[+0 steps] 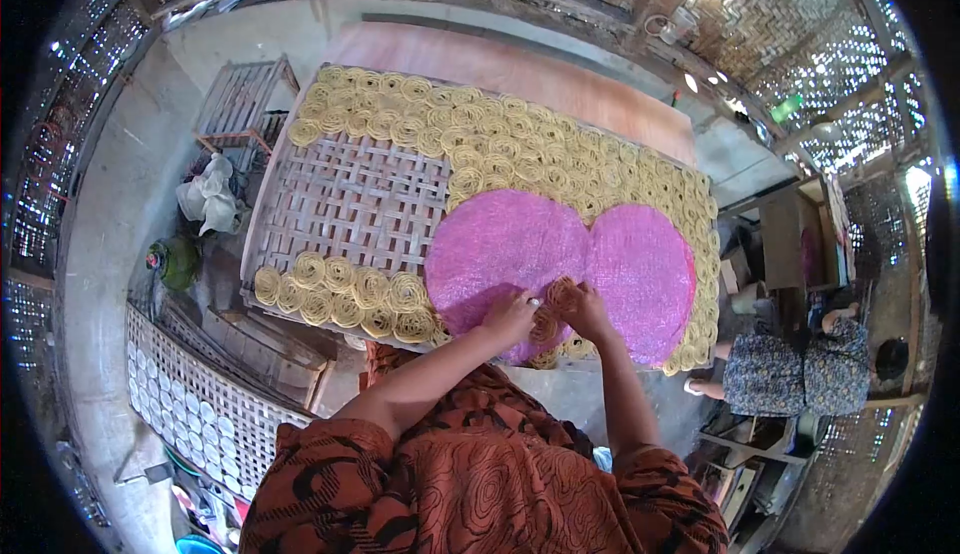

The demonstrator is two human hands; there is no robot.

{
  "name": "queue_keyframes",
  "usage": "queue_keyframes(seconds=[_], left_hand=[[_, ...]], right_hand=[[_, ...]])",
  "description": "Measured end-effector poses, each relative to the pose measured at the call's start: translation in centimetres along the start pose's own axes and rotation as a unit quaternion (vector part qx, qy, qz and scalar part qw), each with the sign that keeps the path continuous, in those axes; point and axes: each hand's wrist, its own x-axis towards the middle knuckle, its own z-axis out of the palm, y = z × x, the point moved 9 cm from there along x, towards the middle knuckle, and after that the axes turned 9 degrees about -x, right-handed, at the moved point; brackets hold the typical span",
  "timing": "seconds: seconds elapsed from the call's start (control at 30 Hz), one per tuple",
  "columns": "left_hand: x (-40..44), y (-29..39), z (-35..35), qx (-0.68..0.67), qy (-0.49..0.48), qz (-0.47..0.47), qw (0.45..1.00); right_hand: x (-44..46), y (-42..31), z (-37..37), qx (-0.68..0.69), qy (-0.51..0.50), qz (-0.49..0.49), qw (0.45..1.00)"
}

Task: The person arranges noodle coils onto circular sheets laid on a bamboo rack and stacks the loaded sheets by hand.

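Two round pink woven sheets (505, 239) (645, 274) lie side by side over a woven bamboo rack (345, 189). Rows of yellow, noodle-like coils (500, 144) cover much of the rack. Near its front edge, my right hand (582, 311) has its fingers curled over a browner coil (562, 294) where the pink sheets meet. Just left of it, my left hand (512, 318), with a ring on one finger, rests low over the left pink sheet with fingers bent. What its fingertips hold, if anything, is hidden. More brown coils (545, 326) show between the hands.
Behind the rack lies a flat wooden board (520, 69). A slatted wooden stand (240, 99) and a white bag (210, 194) are at left. Another woven rack with pale round pieces (190, 404) leans lower left. At right, a person in patterned clothing (795, 374) bends near shelves.
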Motion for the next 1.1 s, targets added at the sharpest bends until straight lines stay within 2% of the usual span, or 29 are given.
queue_keyframes(seconds=[0.13,0.2,0.23,0.3,0.37,0.4,0.43,0.47,0.5,0.53,0.57,0.6,0.67,0.7,0.77,0.83,0.9,0.97,1.0,1.03,1.07,1.1], left_hand=[[1.3,-0.4,1.7,0.082,0.006,0.026,0.996],[1.8,0.6,1.0,0.122,0.009,0.040,0.992],[2.0,0.9,1.2,0.112,-0.011,0.022,0.993],[2.2,0.8,1.3,0.109,-0.022,-0.013,0.994],[2.3,-0.3,1.4,0.037,-0.013,-0.076,0.996],[2.5,-0.6,2.1,0.063,-0.045,-0.050,0.996],[2.4,-0.8,3.1,0.088,-0.078,-0.024,0.993],[1.7,0.4,1.8,0.095,0.009,0.031,0.995],[0.9,0.7,2.1,0.059,0.026,0.044,0.997],[0.2,1.0,2.5,0.022,0.042,0.057,0.997],[0.0,0.1,3.4,-0.064,-0.007,0.028,0.998],[-0.9,1.0,0.3,-0.058,0.013,0.016,0.998],[-4.8,3.8,-5.9,-0.323,-0.007,-0.084,0.943],[-6.2,2.8,-7.5,-0.319,0.012,-0.090,0.943],[-9.9,2.0,-12.2,-0.406,0.153,0.005,0.901],[-15.1,0.4,-17.8,-0.347,0.215,-0.039,0.912],[-20.9,-1.6,-21.6,-0.445,0.244,-0.115,0.854],[-26.5,-5.8,-23.4,-0.428,0.368,-0.146,0.812],[-28.3,-6.1,-24.3,-0.428,0.372,-0.146,0.811],[-30.9,-6.9,-25.3,-0.489,0.431,-0.167,0.740],[-33.3,-8.0,-25.8,-0.543,0.483,-0.186,0.661],[-34.6,-9.2,-26.0,-0.545,0.483,-0.187,0.659]], right_hand=[[-0.8,0.0,-0.9,-0.028,-0.011,-0.019,0.999],[-0.9,-2.0,-1.1,-0.048,-0.008,-0.129,0.990],[-0.9,-1.8,-0.8,-0.045,-0.008,-0.134,0.990],[-1.0,-2.7,-1.0,-0.077,0.063,-0.229,0.968],[1.2,-0.9,0.1,0.151,-0.056,-0.142,0.977],[2.0,4.6,2.1,0.145,0.033,0.053,0.987],[1.6,3.5,-1.4,0.211,-0.016,0.147,0.966],[3.8,8.6,1.3,0.230,0.119,0.064,0.964],[4.7,10.3,1.6,0.329,0.078,0.129,0.932],[5.5,10.5,1.3,0.500,0.080,0.152,0.849],[7.1,12.1,1.6,0.532,0.080,0.173,0.825],[9.0,9.8,0.6,0.532,0.067,0.154,0.830],[11.4,5.0,-3.7,0.560,0.104,0.142,0.810],[13.3,1.8,-4.1,0.562,0.092,0.126,0.812],[16.5,-6.4,-4.2,0.528,0.038,0.055,0.846],[18.5,-17.1,-4.1,0.445,0.040,-0.108,0.888],[19.9,-27.2,-0.3,0.453,-0.081,-0.166,0.872],[18.1,-37.1,-0.1,0.434,-0.089,-0.236,0.865],[17.7,-40.5,1.8,0.478,-0.122,-0.221,0.841],[17.6,-43.3,3.4,0.431,-0.135,-0.201,0.869],[17.3,-46.3,4.2,0.418,-0.126,-0.235,0.868],[17.5,-48.3,6.7,0.478,-0.151,-0.228,0.835]])
